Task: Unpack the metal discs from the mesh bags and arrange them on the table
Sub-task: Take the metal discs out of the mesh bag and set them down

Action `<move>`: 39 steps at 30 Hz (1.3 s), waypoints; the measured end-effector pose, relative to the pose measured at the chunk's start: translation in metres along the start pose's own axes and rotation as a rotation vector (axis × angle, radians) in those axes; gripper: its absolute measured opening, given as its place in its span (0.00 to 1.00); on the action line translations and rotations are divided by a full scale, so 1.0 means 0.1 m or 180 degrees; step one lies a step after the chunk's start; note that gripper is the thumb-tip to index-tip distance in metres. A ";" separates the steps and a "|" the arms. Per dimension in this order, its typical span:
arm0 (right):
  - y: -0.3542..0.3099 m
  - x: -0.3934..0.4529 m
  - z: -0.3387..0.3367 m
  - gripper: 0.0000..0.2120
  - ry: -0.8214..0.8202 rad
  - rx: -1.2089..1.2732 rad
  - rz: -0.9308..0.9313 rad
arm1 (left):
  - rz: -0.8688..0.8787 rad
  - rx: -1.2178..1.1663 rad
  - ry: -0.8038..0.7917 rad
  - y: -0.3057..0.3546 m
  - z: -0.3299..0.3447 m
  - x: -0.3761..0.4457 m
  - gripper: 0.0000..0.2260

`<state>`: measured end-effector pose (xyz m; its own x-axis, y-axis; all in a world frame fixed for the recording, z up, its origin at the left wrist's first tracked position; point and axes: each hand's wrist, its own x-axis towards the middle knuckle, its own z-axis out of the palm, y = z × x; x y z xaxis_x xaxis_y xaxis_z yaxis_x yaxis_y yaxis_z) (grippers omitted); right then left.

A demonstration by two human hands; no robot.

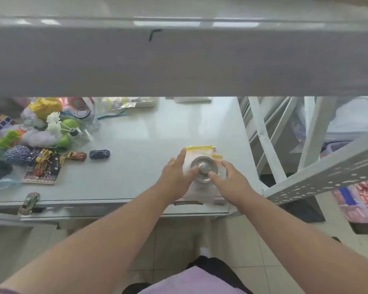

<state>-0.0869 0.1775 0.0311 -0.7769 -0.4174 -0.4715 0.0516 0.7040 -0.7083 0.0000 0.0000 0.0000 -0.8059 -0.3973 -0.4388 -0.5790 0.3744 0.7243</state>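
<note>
A round metal disc (pixel 204 169) with a raised knob in its middle lies on white mesh bags (pixel 198 154) with yellow top strips, near the front right of the table (pixel 149 145). My left hand (pixel 174 175) lies on the bags at the disc's left, thumb touching the disc near the knob. My right hand (pixel 227 177) is at the disc's right, fingertips on its rim. Both hands pinch the disc from either side. More mesh bag (pixel 200 192) shows below the disc, reaching the table's front edge.
A heap of toys and clutter (pixel 38 132) fills the table's left, with toy cars (pixel 99 154) beside it and one car (pixel 29 203) at the front edge. A grey shelf board (pixel 179 60) overhangs the back. A white metal rack (pixel 285 145) stands to the right.
</note>
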 end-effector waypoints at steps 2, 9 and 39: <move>0.02 0.11 0.01 0.29 0.0006 0.0258 0.0107 | -0.0023 0.0014 -0.0027 0.10 0.08 0.01 0.37; 0.00 0.24 0.19 0.17 -0.0334 0.1763 0.0466 | -0.0295 -0.1220 -0.0027 0.15 0.22 0.01 0.38; -0.74 0.99 0.90 0.06 0.0066 0.2219 0.0804 | -0.0609 -0.2630 0.0780 -1.09 -0.85 -0.10 0.11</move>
<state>-0.1113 0.0325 -0.0108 -0.6998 -0.2753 -0.6591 0.6114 0.2462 -0.7520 0.0823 -0.1084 -0.0291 -0.6002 -0.5951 -0.5344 -0.3506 -0.4048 0.8445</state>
